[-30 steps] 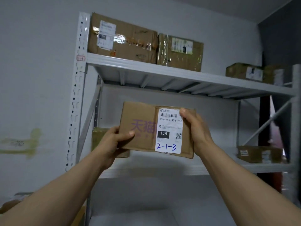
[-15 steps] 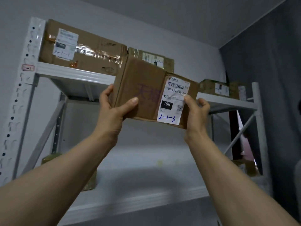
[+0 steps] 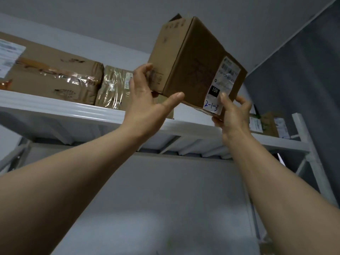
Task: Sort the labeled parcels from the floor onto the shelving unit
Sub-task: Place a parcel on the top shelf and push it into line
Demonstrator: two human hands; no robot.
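A brown cardboard parcel (image 3: 191, 65) with a white label handwritten "2-1-3" is held up high, tilted, above the front edge of the top shelf (image 3: 60, 107) of the white shelving unit. My left hand (image 3: 147, 102) grips its lower left corner, fingers on the side face and thumb under the front edge. At the lower right corner my right hand (image 3: 232, 113) pinches the parcel, thumb on the label. The parcel's underside and far end are hidden.
On the top shelf stand a large taped box (image 3: 51, 70) at the left, a film-wrapped parcel (image 3: 114, 87) beside it, and further labeled parcels (image 3: 266, 124) at the right end. A white upright post (image 3: 312, 155) and a dark wall lie to the right.
Both hands have lifted the parcel from mid-shelf height to above the top shelf and tipped its far end upward. My view has swung upward and closer to the shelf.
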